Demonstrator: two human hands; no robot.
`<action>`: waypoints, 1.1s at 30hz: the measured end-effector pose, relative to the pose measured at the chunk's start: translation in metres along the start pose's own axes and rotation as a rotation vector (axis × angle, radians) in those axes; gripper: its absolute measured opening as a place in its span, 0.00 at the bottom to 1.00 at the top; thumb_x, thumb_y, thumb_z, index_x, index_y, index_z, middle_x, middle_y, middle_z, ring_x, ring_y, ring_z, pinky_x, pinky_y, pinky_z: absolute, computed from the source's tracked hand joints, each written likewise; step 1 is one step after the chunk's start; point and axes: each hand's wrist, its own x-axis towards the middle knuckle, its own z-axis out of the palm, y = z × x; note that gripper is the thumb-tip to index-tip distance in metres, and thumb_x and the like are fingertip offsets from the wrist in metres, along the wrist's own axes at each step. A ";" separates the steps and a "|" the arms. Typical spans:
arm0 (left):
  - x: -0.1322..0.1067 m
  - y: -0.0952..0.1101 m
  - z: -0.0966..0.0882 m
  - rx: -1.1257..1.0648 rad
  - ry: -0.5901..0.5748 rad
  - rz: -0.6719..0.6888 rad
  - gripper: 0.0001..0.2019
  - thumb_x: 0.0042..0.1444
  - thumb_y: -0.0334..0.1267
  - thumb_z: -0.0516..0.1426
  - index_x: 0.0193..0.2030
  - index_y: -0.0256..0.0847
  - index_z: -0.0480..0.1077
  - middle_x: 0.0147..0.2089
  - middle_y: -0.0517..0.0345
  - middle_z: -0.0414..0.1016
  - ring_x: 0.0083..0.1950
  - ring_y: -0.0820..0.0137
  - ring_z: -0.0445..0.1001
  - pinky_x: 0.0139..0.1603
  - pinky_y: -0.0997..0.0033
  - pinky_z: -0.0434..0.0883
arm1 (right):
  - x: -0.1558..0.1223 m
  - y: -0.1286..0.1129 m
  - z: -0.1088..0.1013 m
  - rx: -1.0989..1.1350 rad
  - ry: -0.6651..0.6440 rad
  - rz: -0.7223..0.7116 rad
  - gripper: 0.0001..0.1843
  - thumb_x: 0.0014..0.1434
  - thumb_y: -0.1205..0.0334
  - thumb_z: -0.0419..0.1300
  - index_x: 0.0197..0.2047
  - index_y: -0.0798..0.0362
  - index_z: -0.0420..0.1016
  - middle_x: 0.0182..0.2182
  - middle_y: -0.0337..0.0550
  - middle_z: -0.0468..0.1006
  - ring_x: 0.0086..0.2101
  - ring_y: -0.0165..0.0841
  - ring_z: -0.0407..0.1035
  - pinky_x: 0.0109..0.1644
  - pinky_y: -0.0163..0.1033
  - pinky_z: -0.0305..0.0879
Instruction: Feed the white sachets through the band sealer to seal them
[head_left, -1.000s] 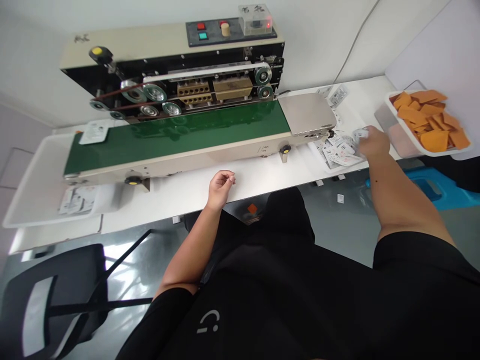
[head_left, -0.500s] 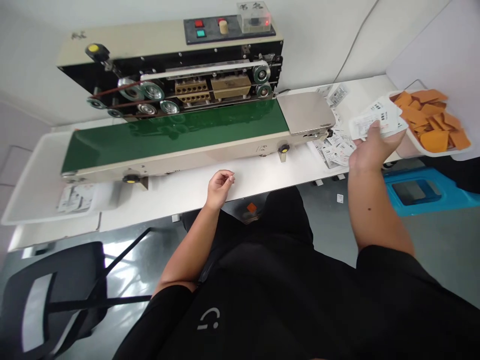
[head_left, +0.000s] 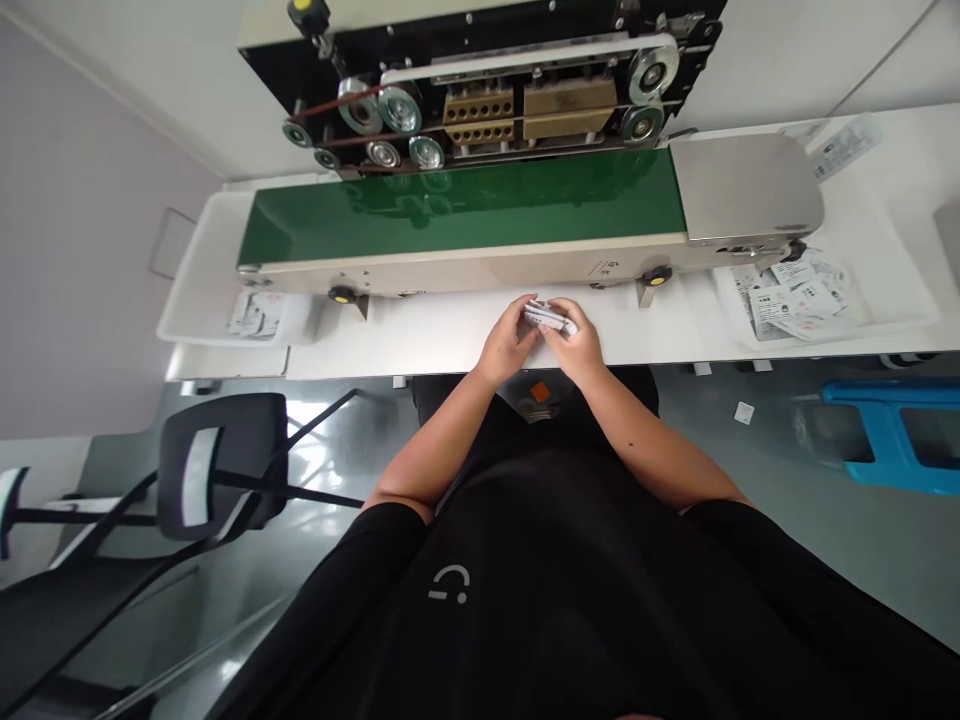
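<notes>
A small stack of white printed packets is held between my two hands, just above the white table in front of the green belt. My left hand grips the stack's left side, fingers closed on it. On the other side my right hand is wrapped round the right end, thumb toward the near edge. Behind them runs the green conveyor belt of a band sealing machine with metal wheels and brass blocks.
At the right, a clear tray contains loose printed packets. A white bin with packets stands under the belt's left end. A metal plate adjoins the belt. Below are a black chair and a blue stool.
My right hand has come from the far right to the middle with the packets. My left hand has joined it on the stack. The view has shifted, and the orange pieces are out of sight.
</notes>
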 end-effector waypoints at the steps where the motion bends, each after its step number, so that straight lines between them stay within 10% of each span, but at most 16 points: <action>1: 0.000 -0.001 0.000 -0.001 0.002 -0.018 0.29 0.64 0.40 0.67 0.71 0.46 0.69 0.67 0.44 0.75 0.66 0.53 0.76 0.73 0.46 0.70 | 0.001 0.002 -0.003 0.053 0.017 0.047 0.24 0.62 0.53 0.70 0.60 0.45 0.74 0.54 0.46 0.80 0.52 0.39 0.77 0.63 0.48 0.76; 11: 0.001 -0.007 -0.002 -0.097 0.060 -0.075 0.26 0.61 0.45 0.70 0.65 0.47 0.74 0.56 0.48 0.79 0.56 0.58 0.79 0.59 0.56 0.78 | 0.002 0.002 -0.007 0.317 0.061 0.158 0.36 0.56 0.41 0.76 0.61 0.45 0.71 0.51 0.46 0.80 0.50 0.37 0.79 0.56 0.42 0.80; 20: 0.001 0.004 -0.006 -0.180 -0.029 -0.153 0.32 0.54 0.48 0.75 0.63 0.45 0.74 0.50 0.51 0.80 0.48 0.60 0.80 0.52 0.61 0.77 | -0.001 0.010 -0.016 0.406 0.066 0.187 0.28 0.51 0.39 0.79 0.34 0.51 0.71 0.31 0.40 0.77 0.32 0.31 0.73 0.41 0.40 0.78; 33: 0.004 -0.010 -0.012 -0.363 0.129 -0.178 0.30 0.59 0.54 0.71 0.62 0.46 0.68 0.56 0.49 0.80 0.54 0.63 0.81 0.54 0.63 0.79 | 0.001 -0.029 -0.048 0.463 0.263 0.271 0.27 0.67 0.30 0.61 0.56 0.40 0.65 0.50 0.41 0.80 0.45 0.33 0.80 0.38 0.37 0.79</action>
